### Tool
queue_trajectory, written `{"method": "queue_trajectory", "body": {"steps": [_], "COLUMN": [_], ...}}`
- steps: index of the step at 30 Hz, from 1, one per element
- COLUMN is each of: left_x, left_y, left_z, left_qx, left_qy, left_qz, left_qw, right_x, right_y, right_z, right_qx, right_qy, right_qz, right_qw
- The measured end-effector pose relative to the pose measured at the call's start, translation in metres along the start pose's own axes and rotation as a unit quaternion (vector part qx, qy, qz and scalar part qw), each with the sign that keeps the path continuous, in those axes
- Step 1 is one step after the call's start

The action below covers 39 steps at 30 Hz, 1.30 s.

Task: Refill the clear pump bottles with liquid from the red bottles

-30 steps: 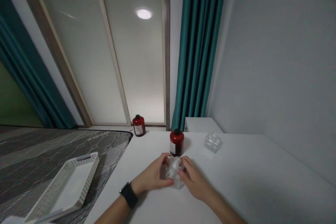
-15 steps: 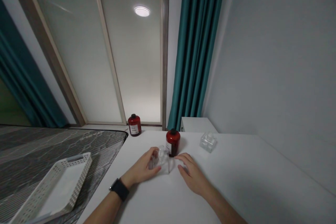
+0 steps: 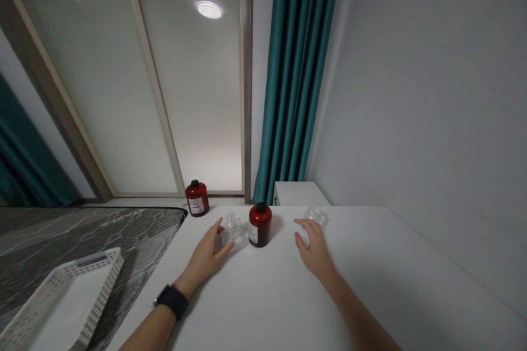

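Observation:
My left hand (image 3: 208, 255) is curled round the left side of a clear glass bottle (image 3: 234, 228), thumb at its front and fingers at its far side. Just right of that bottle stands a dark red bottle (image 3: 260, 226) with a black cap and a white label, touched by neither hand. My right hand (image 3: 315, 247) is open, thumb and fingers apart, in front of a second clear glass bottle (image 3: 316, 214) and partly hiding it. At the table's far left edge stands another dark red bottle (image 3: 197, 198) with a black cap.
The white table (image 3: 263, 301) holds all the bottles. A white perforated basket (image 3: 101, 296) lies to the left on a dark grey patterned surface (image 3: 140, 236). Behind the table are a white cabinet (image 3: 300, 193), a teal curtain (image 3: 294, 88) and frosted sliding panels (image 3: 197, 109).
My left hand and the glass bottle have moved back and left, beside the red bottle. My right hand has moved away to the right, up to the other glass bottle. The view has shifted slightly.

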<state>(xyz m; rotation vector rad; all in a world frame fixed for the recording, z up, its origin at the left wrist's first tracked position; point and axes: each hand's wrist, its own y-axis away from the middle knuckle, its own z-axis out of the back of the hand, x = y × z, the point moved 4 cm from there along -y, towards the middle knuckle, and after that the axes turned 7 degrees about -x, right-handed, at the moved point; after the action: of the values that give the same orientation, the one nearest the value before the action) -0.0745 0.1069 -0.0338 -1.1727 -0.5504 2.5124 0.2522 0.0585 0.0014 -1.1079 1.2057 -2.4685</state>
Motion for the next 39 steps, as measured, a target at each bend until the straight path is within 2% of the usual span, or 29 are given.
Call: {"method": "queue_trajectory", "body": {"steps": [3,6,9,12,16,21,24,32,35,39], "left_x": [-0.004,-0.017,-0.038,-0.059,-0.083,-0.102,-0.107,-0.095,-0.099,-0.108], "left_y": [0.000,0.000,0.003,0.008,0.019,0.032,0.036,0.040,0.040,0.037], "left_z": [0.000,0.010,0.024,0.030,0.022,-0.002,-0.009,-0.015,-0.014,-0.014], "left_qx": [-0.017,-0.098,-0.170,-0.168,-0.113,0.037,0.081,0.114,0.116,0.087], "left_qy": [-0.001,-0.009,-0.021,-0.020,-0.006,0.029,0.034,0.052,0.082,0.112], "left_qz": [-0.009,-0.023,-0.058,-0.113,-0.190,-0.231,-0.233,-0.129,-0.122,-0.111], "left_qw": [1.000,0.995,0.983,0.979,0.975,0.972,0.968,0.984,0.982,0.984], "right_x": [-0.043,-0.079,-0.101,-0.110,-0.110,-0.092,-0.069,0.007,0.033,0.054], "right_y": [-0.014,-0.019,-0.017,-0.013,-0.012,-0.010,-0.006,0.011,0.018,0.032], "right_z": [0.020,0.033,0.035,0.027,0.020,0.020,0.016,0.001,-0.003,-0.015], "right_qx": [-0.065,-0.106,-0.103,-0.063,-0.023,0.052,0.118,0.287,0.316,0.326], "right_qy": [0.034,0.059,0.063,0.050,0.025,-0.025,-0.058,-0.118,-0.126,-0.145], "right_qz": [-0.048,-0.101,-0.147,-0.176,-0.203,-0.216,-0.207,-0.145,-0.123,-0.121], "right_qw": [0.996,0.987,0.982,0.981,0.979,0.975,0.969,0.939,0.932,0.926]}}
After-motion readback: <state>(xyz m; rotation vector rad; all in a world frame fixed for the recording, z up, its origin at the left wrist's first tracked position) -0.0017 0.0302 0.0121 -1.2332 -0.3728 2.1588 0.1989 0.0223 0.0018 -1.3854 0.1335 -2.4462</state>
